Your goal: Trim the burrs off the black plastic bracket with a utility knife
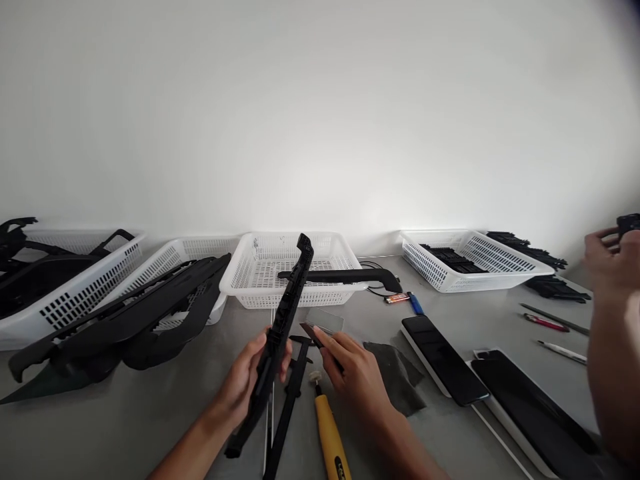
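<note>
My left hand (246,381) grips a long black plastic trim piece (289,293) near its middle and holds it tilted, upper end toward the wall. My right hand (354,371) pinches a small thin blade (311,333) whose tip sits close to the trim piece's edge. Under my hands on the grey table lie another long black strip (286,413) and a yellow-handled tool (330,437).
Several white baskets (260,288) line the wall, some with black plastic parts (125,320). A dark cloth (397,373), a lighter (406,300), flat black panels (443,360) and pens (547,324) lie to the right. Another person's hand (613,260) and arm work at the far right.
</note>
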A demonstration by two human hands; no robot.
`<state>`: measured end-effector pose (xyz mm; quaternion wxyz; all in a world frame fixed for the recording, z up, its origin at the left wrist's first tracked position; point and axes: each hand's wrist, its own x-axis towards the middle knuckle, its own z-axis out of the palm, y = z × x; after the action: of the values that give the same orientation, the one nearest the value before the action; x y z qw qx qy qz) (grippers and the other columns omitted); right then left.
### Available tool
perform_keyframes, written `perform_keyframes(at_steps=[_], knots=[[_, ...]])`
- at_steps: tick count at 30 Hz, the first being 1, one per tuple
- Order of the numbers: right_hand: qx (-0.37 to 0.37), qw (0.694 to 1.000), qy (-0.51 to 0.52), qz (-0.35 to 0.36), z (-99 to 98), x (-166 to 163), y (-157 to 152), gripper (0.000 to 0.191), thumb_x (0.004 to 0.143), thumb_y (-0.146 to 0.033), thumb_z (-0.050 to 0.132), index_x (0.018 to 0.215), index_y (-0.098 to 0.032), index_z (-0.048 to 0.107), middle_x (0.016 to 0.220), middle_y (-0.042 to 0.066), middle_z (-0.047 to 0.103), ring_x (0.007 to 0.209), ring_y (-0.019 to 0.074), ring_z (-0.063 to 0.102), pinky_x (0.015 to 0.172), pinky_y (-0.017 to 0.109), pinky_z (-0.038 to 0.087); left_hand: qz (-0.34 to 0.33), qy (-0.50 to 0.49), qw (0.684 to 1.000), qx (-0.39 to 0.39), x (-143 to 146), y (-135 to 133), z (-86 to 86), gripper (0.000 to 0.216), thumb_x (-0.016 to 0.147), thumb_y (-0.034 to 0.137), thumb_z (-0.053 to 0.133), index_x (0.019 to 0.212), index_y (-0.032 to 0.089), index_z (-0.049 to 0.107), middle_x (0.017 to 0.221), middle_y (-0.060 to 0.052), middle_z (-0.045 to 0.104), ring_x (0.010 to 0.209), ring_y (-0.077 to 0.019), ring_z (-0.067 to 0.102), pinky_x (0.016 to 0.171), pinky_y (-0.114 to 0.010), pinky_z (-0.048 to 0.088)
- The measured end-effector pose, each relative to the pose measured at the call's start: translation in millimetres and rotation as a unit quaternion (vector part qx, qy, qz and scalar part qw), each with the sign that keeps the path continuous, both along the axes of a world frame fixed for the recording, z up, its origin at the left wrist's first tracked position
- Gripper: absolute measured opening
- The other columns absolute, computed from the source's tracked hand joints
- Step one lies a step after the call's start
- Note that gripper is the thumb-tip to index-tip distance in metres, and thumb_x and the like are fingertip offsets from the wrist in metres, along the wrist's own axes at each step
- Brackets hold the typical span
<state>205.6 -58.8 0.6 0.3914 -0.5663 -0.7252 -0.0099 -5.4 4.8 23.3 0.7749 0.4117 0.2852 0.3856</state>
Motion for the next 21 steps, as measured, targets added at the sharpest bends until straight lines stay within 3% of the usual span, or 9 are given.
perform_keyframes(at_steps=[3,6,9,15,21], knots=[[-0.043,0.999,0.002,-0.014,0.8,0.9,-0.1,0.042,0.109,-0.021,0.041,0.144,-0.022,0.065,0.089,0.005,0.07,0.082,0.016,0.066,0.066,0.024,0.047,0.017,0.037,0.999,0.035,-0.9,2.3,0.4,0.037,0.093,0.056,0.066,0.098,0.019,0.066,0.089,-0.004,0.068,0.067,-0.0151,0.056,0.063,-0.028,0.051],[-0.075,0.997,0.016,-0.017,0.8,0.8,0.1,0.042,0.108,-0.022,0.042,0.143,-0.023,0.065,0.097,0.007,0.073,0.09,0.0179,0.069,0.072,0.025,0.051,0.04,0.068,0.996,0.035,0.9,0.2,-4.0,0.041,0.091,0.056,0.07,0.113,0.022,0.065,0.087,-0.001,0.068,0.066,-0.0138,0.056,0.064,-0.026,0.05],[-0.101,0.994,0.027,-0.02,-0.1,0.8,0.6,0.041,0.108,-0.023,0.044,0.142,-0.023,0.066,0.103,0.007,0.075,0.094,0.0188,0.071,0.076,0.026,0.053,0.015,0.078,0.997,0.017,3.3,-4.9,-7.0,0.048,0.089,0.056,0.073,0.123,0.023,0.063,0.088,-0.001,0.07,0.068,-0.0145,0.058,0.064,-0.026,0.051],[-0.147,0.988,0.037,-0.03,-1.1,2.3,1.1,0.04,0.107,-0.024,0.047,0.142,-0.025,0.066,0.12,0.006,0.075,0.109,0.0213,0.071,0.087,0.029,0.055,-0.027,0.086,0.996,0.024,2.7,-7.3,-5.3,0.057,0.086,0.059,0.074,0.126,0.018,0.065,0.093,-0.008,0.075,0.083,-0.0222,0.067,0.075,-0.032,0.056],[-0.16,0.986,0.014,-0.044,-4.4,-1.7,1.4,0.034,0.103,-0.022,0.052,0.13,-0.024,0.072,0.116,0.007,0.075,0.103,0.022,0.073,0.081,0.028,0.055,-0.049,0.053,0.997,0.031,5.3,-8.8,-8.9,0.054,0.089,0.056,0.071,0.126,0.017,0.063,0.092,-0.008,0.074,0.074,-0.0207,0.069,0.07,-0.031,0.057]])
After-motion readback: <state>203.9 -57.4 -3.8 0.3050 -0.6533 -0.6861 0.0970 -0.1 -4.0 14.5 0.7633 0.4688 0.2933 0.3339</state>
